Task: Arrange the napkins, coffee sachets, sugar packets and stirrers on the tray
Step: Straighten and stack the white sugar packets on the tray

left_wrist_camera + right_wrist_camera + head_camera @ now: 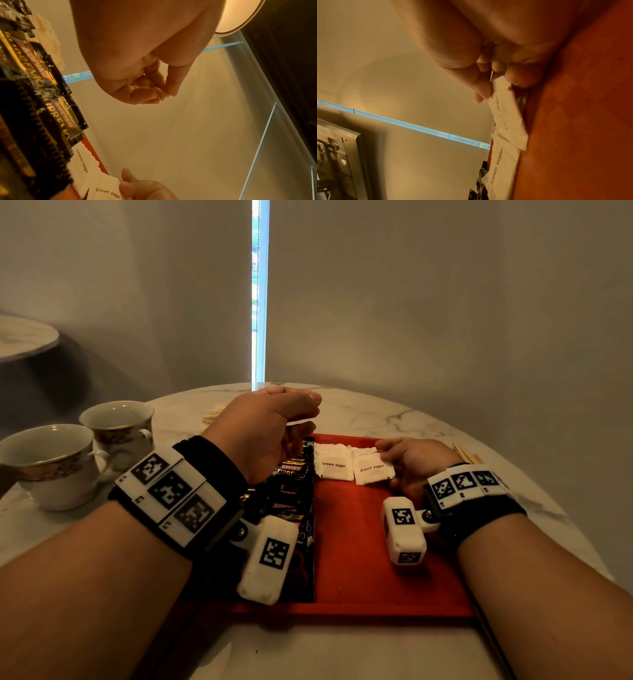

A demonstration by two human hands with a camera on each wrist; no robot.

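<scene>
A red tray (359, 549) lies on the marble table. Black coffee sachets (291, 491) overlap in a column along its left side. Two white "brown sugar" packets sit at its far edge: one (333, 462) lies flat, and my right hand (407, 455) pinches the right one (371, 469) by its corner, also seen in the right wrist view (505, 106). My left hand (270, 426) hovers above the sachets with loosely curled fingers (145, 93), holding nothing. Wooden stirrers (464, 453) lie on the table beyond my right hand.
Two gold-rimmed teacups (61, 463) (120, 429) stand on the table at the left. A pale stack, perhaps napkins or stirrers (214, 416), lies behind my left hand. The table's round edge curves close on the right. A second small table (24, 337) stands far left.
</scene>
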